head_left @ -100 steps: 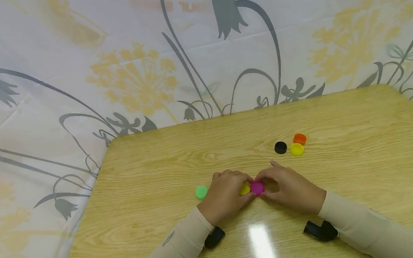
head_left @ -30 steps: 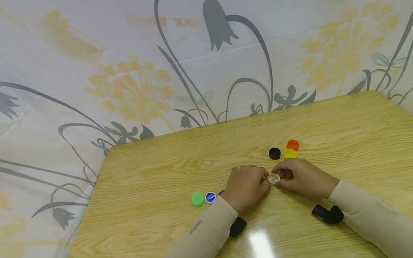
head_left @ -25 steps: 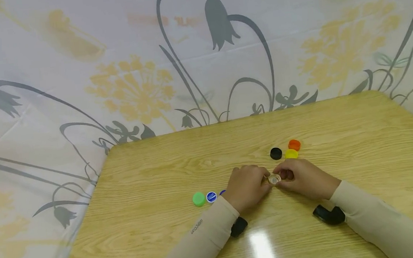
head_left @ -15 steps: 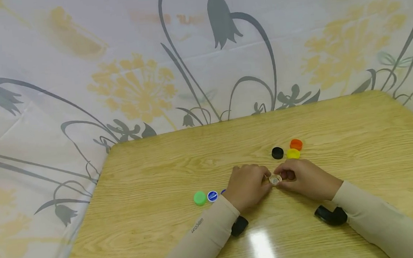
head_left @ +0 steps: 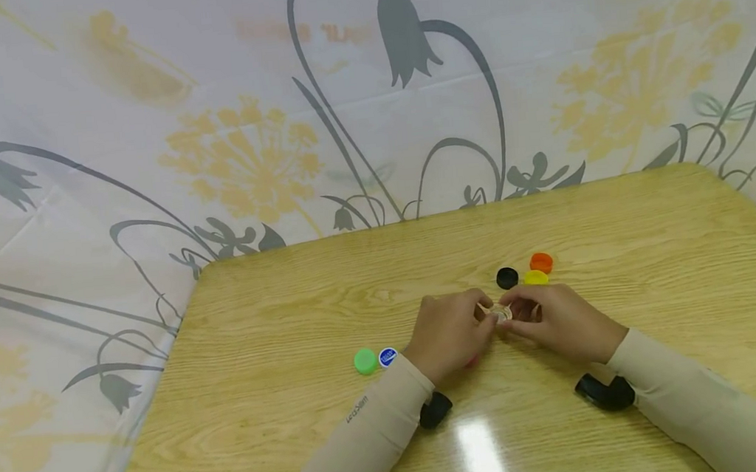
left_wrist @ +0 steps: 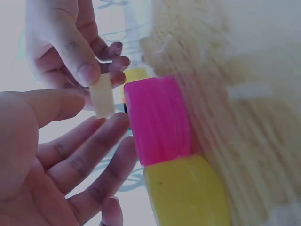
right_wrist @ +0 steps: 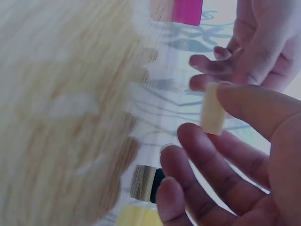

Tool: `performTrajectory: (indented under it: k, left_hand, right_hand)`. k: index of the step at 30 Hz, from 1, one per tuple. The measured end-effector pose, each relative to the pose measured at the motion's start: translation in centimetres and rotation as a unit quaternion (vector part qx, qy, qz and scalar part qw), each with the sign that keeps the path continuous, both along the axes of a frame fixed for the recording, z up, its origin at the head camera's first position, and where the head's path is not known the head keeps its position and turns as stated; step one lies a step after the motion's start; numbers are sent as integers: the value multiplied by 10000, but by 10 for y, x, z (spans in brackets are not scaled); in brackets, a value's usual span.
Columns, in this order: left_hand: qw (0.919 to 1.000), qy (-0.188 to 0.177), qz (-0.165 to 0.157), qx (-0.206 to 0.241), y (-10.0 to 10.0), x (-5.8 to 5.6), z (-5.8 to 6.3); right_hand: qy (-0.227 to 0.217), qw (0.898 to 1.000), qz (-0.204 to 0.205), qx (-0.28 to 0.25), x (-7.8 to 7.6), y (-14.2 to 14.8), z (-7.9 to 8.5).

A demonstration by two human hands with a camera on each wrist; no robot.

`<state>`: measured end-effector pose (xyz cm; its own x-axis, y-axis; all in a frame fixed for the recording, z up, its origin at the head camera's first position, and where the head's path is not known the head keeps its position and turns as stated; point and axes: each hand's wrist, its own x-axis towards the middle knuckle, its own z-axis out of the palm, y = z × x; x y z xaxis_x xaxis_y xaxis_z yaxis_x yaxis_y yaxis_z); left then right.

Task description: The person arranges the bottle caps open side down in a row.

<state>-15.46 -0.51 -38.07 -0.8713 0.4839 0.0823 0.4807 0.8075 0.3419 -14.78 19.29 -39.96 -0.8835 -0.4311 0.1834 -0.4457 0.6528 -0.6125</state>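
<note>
A small pale gold bottle cap is between my two hands, raised off the wooden table. My left hand pinches it from the left with thumb and forefinger, and my right hand from the right. Both wrist views show the cap edge-on between the fingertips, its other fingers spread loosely. Close by my left hand stand a magenta cap and a yellow cap. From above, my left hand hides most of these; a sliver of pinkish red shows beneath it.
Left of the hands lie a green cap and a blue-and-white cap. Beyond the right hand are black, orange and yellow caps. A patterned cloth hangs behind the table. Black wrist devices sit under the sleeves.
Both hands were at the magenta cap 3.3 s ago; they have since moved right to the pale gold cap. In the last half second they have risen slightly with it.
</note>
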Motion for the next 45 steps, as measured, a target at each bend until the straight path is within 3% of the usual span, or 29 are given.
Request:
performTrajectory:
  k: [7,14,21,24,33,45]
  left_hand:
    - [9981,-9,6,616,-3,-2,2]
    - [9891,-243,32,1451,-6,-3,4]
    - [9847,-280,-51,1720,-8,-3,7]
    - [9841,-301,-59,1751,-8,-3,7]
    - [9837,-455,-78,1740,-8,-4,8]
    - [9876,-336,-73,1532,-8,-6,7]
  right_hand:
    - [320,9989,-161,-300,1,-2,0]
    - [622,9961,-184,-590,1,-3,0]
    - [906,9930,-183,-732,-1,-2,-3]
    - [788,9938,-210,-760,0,-2,-1]
    - [-269,9931,-314,-1097,1,-1,5]
    - [-567,9897,-300,-1278,0,0,4]
